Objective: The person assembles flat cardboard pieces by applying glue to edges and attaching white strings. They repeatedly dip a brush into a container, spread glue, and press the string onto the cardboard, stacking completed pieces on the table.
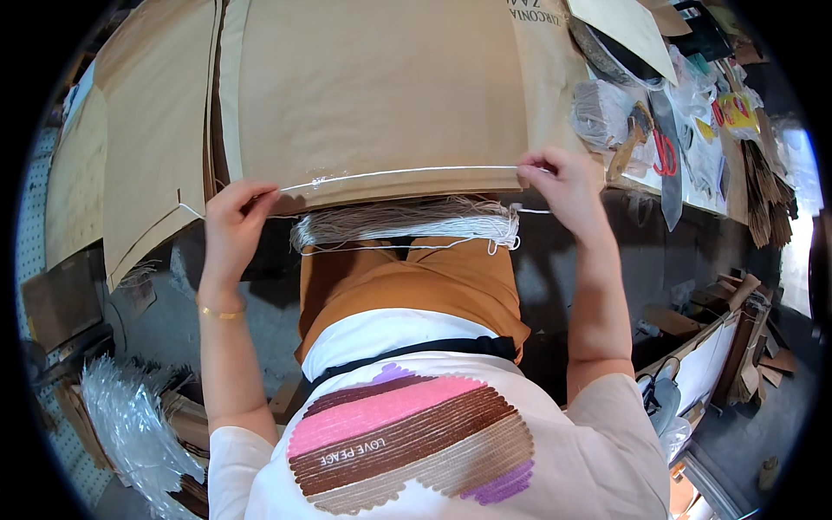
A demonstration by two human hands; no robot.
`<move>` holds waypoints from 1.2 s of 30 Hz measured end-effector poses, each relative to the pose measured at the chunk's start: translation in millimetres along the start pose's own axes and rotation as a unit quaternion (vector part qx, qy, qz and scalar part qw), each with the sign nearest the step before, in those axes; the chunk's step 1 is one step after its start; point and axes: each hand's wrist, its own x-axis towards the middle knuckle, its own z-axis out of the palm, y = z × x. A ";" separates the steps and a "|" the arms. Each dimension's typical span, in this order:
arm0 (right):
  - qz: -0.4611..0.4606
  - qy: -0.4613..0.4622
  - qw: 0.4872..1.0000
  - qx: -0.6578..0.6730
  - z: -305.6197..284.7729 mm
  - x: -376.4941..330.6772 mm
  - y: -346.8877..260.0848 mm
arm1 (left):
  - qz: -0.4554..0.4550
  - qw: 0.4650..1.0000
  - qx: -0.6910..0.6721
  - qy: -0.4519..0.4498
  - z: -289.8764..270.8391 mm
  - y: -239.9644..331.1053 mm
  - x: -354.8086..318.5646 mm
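Observation:
A white cord (399,172) is stretched nearly straight along the near edge of a large brown paper sheet (381,95). My left hand (238,211) pinches the cord at its left end, and a short tail runs on to the paper's slit at the left. At the other end my right hand (562,185) pinches the cord near the sheet's right corner. A small glossy wet-looking patch shows on the paper beside the cord. Below the table edge, across my lap, hangs a thick bundle of white cords (407,225).
More brown paper (156,139) lies at the left. On the right side of the table are red-handled scissors (665,154), a brush (631,139), a wrapped white bundle (600,113) and a dark round basin (611,54). Clear plastic (139,433) is heaped at the lower left.

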 end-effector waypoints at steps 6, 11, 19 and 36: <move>-0.001 0.063 0.996 -0.063 13.1 8.0 38.9 | 0.003 0.998 0.042 0.044 25.5 -23.6 -2.0; -0.005 0.028 0.993 0.114 16.2 6.9 27.1 | 0.041 0.985 0.138 0.091 30.8 -25.1 -5.0; -0.042 0.140 0.989 -0.022 40.0 4.2 33.4 | 0.157 0.944 0.268 0.115 44.1 -18.9 -12.3; -0.121 0.139 0.963 -0.198 61.0 29.0 7.6 | -0.064 0.986 0.152 -0.007 29.5 -26.9 16.6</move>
